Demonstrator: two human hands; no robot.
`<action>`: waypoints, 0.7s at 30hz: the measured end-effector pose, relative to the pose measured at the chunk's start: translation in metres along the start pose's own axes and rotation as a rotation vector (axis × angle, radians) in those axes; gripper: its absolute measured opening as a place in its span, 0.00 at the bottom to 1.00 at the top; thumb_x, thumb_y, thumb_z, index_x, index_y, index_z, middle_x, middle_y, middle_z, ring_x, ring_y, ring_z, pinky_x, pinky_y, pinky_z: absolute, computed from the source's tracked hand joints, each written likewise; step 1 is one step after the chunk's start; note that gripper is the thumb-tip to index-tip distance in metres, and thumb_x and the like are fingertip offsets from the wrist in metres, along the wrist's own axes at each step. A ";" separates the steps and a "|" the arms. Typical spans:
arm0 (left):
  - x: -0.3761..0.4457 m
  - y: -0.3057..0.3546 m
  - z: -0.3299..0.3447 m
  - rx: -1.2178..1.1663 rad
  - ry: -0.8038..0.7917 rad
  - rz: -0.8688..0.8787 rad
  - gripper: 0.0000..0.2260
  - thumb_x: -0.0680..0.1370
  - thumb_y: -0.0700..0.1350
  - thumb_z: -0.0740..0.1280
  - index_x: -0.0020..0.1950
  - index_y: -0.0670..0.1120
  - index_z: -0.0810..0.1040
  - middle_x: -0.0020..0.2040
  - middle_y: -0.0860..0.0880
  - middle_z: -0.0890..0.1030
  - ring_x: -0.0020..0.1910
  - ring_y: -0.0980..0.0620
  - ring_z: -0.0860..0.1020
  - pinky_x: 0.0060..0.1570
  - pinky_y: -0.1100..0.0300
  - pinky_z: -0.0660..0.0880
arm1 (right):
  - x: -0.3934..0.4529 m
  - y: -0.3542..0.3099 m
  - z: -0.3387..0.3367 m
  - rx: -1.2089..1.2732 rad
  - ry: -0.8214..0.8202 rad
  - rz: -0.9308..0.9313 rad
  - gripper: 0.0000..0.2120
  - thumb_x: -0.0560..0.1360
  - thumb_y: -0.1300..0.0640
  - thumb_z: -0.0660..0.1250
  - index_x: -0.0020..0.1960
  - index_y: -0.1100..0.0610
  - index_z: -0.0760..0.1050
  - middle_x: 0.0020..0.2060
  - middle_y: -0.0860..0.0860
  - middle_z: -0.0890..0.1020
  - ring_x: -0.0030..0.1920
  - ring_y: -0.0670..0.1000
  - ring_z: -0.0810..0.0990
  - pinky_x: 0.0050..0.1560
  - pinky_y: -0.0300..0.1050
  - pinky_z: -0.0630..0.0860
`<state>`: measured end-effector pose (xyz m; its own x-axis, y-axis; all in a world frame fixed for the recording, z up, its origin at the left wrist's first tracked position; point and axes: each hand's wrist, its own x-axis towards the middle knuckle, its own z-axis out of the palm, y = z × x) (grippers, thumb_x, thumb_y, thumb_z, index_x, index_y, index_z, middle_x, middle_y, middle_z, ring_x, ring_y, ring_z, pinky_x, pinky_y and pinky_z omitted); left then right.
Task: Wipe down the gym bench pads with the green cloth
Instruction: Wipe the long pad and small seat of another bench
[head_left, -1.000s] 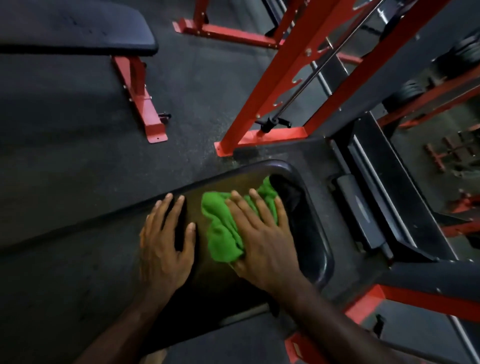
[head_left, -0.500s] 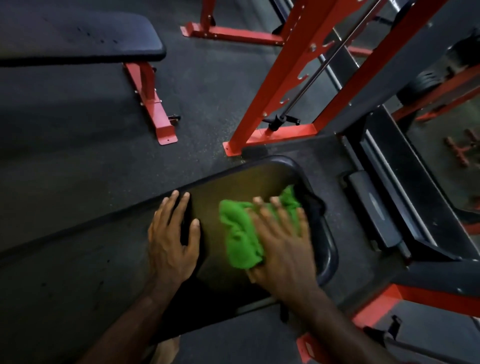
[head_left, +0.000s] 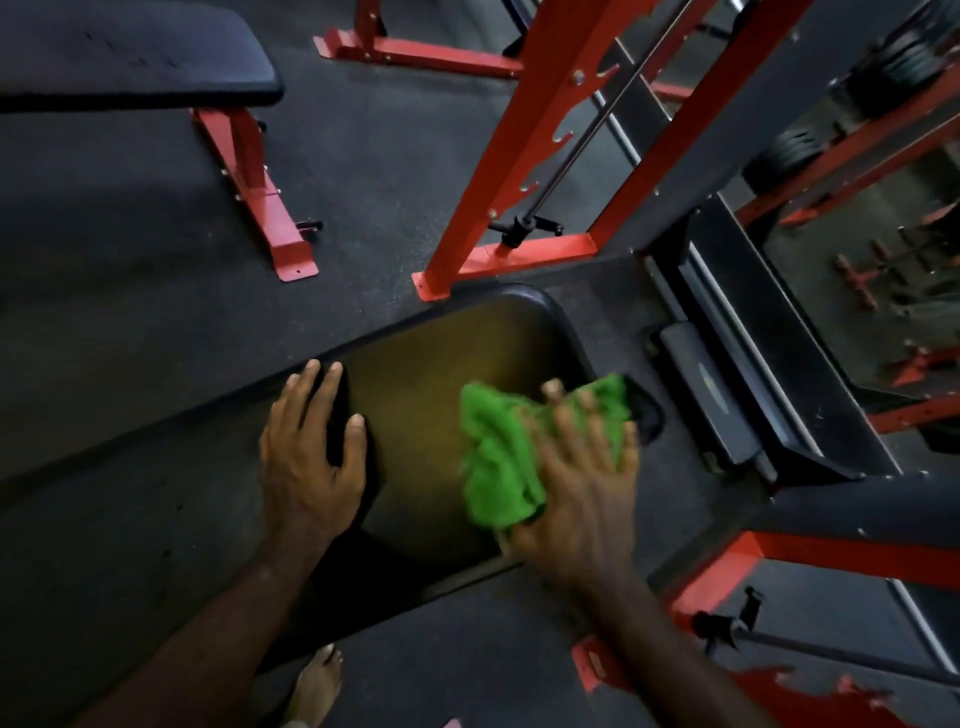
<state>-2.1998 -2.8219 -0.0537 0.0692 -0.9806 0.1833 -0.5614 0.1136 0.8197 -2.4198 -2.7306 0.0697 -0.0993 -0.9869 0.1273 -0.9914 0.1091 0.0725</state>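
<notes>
Taking the black bench pad in the middle as the landmark, everything else is placed from it. Far up and to its left, a second bench with a dark pad stands on a red leg that runs down to the rubber floor.

On the pad's left edge rests the left hand, palm down. Its fingers lie straight and a little spread, with the thumb set apart on the pad surface; it holds nothing and simply presses on the pad. Below the pad's near edge, a bare foot shows on the floor.

Toward the pad's right side lies the green cloth, bunched up, spread from mid-pad out to the rounded right edge, where a corner of it hangs over the rim. The right hand lies flat on top of the cloth, fingers stretched out and splayed wide, pressing the cloth onto the pad. The hand is blurred, so the exact lie of the thumb cannot be told.

Just beyond the pad's far corner, a red rack upright rises at a slant from a red foot plate, with a thin steel rod beside it. To the right of the pad sits a black platform, and past it, weight plates hang on red framing.
</notes>
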 end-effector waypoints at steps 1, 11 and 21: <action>0.000 0.000 0.000 0.006 -0.008 -0.008 0.25 0.82 0.53 0.61 0.79 0.49 0.69 0.80 0.50 0.67 0.80 0.47 0.63 0.74 0.42 0.64 | 0.012 0.007 -0.003 0.032 0.049 0.145 0.46 0.64 0.30 0.67 0.79 0.46 0.68 0.82 0.51 0.62 0.82 0.62 0.58 0.77 0.71 0.55; 0.000 0.000 -0.001 0.000 -0.025 -0.014 0.26 0.81 0.52 0.61 0.79 0.49 0.69 0.81 0.49 0.66 0.80 0.46 0.63 0.75 0.43 0.63 | -0.033 -0.016 0.010 -0.042 -0.029 -0.022 0.48 0.67 0.28 0.66 0.83 0.44 0.60 0.84 0.50 0.55 0.83 0.60 0.51 0.77 0.72 0.50; 0.000 -0.003 0.000 -0.004 -0.028 0.017 0.26 0.82 0.52 0.60 0.79 0.48 0.69 0.81 0.48 0.66 0.81 0.47 0.62 0.76 0.41 0.63 | 0.009 -0.067 0.019 -0.083 -0.090 -0.035 0.50 0.63 0.32 0.67 0.83 0.45 0.59 0.83 0.52 0.57 0.83 0.64 0.52 0.77 0.75 0.48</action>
<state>-2.1981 -2.8225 -0.0562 0.0362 -0.9826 0.1822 -0.5594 0.1311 0.8185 -2.3563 -2.7494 0.0470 -0.0759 -0.9965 0.0339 -0.9843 0.0803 0.1570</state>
